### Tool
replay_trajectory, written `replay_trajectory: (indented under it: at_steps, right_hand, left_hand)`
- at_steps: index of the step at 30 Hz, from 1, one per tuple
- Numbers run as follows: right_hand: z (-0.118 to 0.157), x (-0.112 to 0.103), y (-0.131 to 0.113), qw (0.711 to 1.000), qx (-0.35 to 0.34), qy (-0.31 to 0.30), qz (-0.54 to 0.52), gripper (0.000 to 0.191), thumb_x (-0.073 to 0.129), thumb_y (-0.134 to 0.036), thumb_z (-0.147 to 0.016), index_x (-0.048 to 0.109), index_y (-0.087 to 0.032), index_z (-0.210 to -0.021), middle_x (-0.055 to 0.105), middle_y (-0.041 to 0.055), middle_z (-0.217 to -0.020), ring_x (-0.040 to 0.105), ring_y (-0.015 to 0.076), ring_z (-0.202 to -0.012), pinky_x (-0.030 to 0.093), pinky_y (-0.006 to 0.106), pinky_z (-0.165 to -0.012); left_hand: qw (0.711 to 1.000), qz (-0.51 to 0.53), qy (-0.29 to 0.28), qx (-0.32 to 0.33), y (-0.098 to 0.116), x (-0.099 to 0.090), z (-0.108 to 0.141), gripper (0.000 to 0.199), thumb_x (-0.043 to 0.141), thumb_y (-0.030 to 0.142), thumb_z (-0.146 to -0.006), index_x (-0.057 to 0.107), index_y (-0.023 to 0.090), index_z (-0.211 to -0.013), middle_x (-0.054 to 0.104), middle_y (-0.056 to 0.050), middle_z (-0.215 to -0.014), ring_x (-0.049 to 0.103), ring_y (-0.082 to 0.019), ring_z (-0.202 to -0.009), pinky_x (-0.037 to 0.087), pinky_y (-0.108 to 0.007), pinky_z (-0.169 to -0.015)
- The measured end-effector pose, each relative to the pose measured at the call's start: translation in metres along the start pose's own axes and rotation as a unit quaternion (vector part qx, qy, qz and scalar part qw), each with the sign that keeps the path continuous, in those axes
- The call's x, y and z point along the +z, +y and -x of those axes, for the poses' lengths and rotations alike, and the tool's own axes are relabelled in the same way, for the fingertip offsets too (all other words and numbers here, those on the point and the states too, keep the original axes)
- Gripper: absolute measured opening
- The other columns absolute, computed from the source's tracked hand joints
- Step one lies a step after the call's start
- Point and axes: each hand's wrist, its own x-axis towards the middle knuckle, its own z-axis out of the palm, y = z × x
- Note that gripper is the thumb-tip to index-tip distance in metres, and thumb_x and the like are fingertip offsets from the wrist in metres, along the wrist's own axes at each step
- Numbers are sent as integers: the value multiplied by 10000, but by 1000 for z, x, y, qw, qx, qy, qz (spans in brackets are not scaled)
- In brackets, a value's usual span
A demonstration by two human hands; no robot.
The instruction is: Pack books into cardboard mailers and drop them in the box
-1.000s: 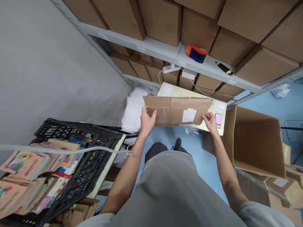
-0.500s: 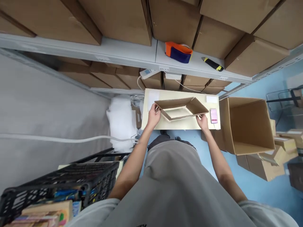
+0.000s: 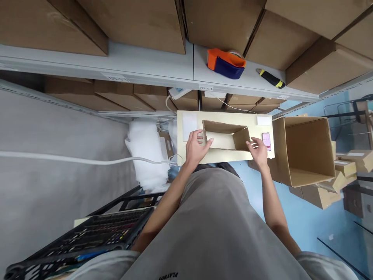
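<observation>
A brown cardboard box (image 3: 241,139) with an open top stands squared up on the pale table (image 3: 189,153). The table's pale surface shows through it. My left hand (image 3: 196,147) is at the box's left end, thumb over the near left corner, fingers spread along the outside. At the right end, my right hand (image 3: 258,149) has its thumb against the near right corner and its fingers apart. Just right of that hand lies a phone (image 3: 266,141).
A large open carton (image 3: 309,151) stands right of the table. Above is a shelf (image 3: 151,64) with boxes, an orange and blue tape dispenser (image 3: 225,64) and a cutter (image 3: 271,78). White wrapping (image 3: 148,151) and a black crate (image 3: 96,233) are at left.
The cardboard has gone from a slanted, flattened shape to a near-rectangular one. Both hands have loosened from a pinch to spread fingers at its ends. The view has shifted slightly.
</observation>
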Motion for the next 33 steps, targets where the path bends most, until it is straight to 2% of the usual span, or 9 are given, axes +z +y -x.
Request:
replay_trajectory:
  at_steps: [5, 9, 12, 14, 16, 20, 25, 30, 33]
  right_hand:
    - [-23, 9, -3, 993, -75, 2, 93, 437, 512, -530, -1058, 775, -183, -1103, 789, 145, -1004, 661, 252, -710, 587, 443, -782]
    - [-28, 14, -2, 992, -77, 35, 95, 406, 507, -444, -1059, 753, -162, -1218, 776, 158, -1092, 664, 243, -713, 591, 434, -786]
    - [-30, 20, 0, 991, -96, -7, 91, 433, 507, -440, -1077, 737, -167, -1323, 755, 162, -1177, 691, 245, -749, 617, 436, -803]
    - [-32, 25, 2, 988, -115, -46, 93, 467, 502, -460, -1099, 721, -177, -1399, 729, 181, -1280, 736, 274, -847, 643, 458, -833]
    - [-34, 30, 4, 983, -143, -71, 91, 494, 497, -480, -1123, 703, -183, -1460, 691, 207, -1410, 766, 331, -1048, 663, 496, -913]
    - [-39, 35, 10, 971, -202, -98, 78, 499, 486, -490, -1160, 694, -200, -1509, 643, 211, -1557, 674, 378, -1371, 638, 542, -1104]
    - [-52, 44, 13, 958, -242, -133, 75, 493, 456, -515, -1183, 751, -209, -1434, 667, 205, -1533, 634, 381, -1381, 609, 580, -1161]
    - [-68, 48, 14, 952, -261, -146, 69, 507, 473, -552, -1179, 768, -198, -1392, 692, 216, -1481, 617, 396, -1400, 529, 649, -1247]
    - [-69, 37, 20, 945, -269, -180, 46, 574, 622, -667, -1105, 754, -211, -1429, 644, 216, -1573, 550, 412, -1528, 459, 673, -1323]
  left_hand:
    - [998, -63, 2, 26, 13, 5, 4, 285, 760, 215, -887, 788, 253, -1168, 753, -70, -1185, 711, -201, -782, 612, -357, -902]
    - [996, -65, -16, 54, 21, 9, 11, 340, 705, 181, -904, 825, 253, -1213, 764, -62, -1179, 732, -192, -800, 612, -332, -885]
    - [998, -58, -6, 33, 24, 19, 19, 371, 724, 183, -898, 832, 256, -1245, 763, -63, -1189, 744, -200, -832, 622, -339, -931]
    - [998, -60, -2, 12, 23, 28, 24, 391, 752, 207, -899, 834, 263, -1278, 757, -66, -1209, 749, -212, -853, 624, -350, -967]
    - [997, -71, -11, 7, 21, 37, 27, 399, 772, 235, -907, 834, 270, -1300, 754, -80, -1254, 766, -247, -938, 616, -379, -1037]
    - [993, -100, -43, 53, 14, 51, 28, 311, 707, 216, -931, 852, 254, -1203, 772, -125, -1324, 719, -362, -1273, 522, -512, -1249]
    - [988, -119, -21, 96, 0, 55, 25, 247, 694, 235, -942, 838, 255, -1141, 758, -134, -1385, 635, -372, -1435, 301, -624, -1430]
    - [988, -103, -62, 92, -4, 47, 22, 177, 688, 328, -987, 838, 276, -1065, 800, -125, -1247, 642, -362, -1416, 337, -615, -1417]
    - [990, -84, -73, 82, 0, 42, 21, 194, 740, 427, -992, 837, 279, -1072, 805, -126, -1245, 630, -375, -1436, 356, -607, -1404]
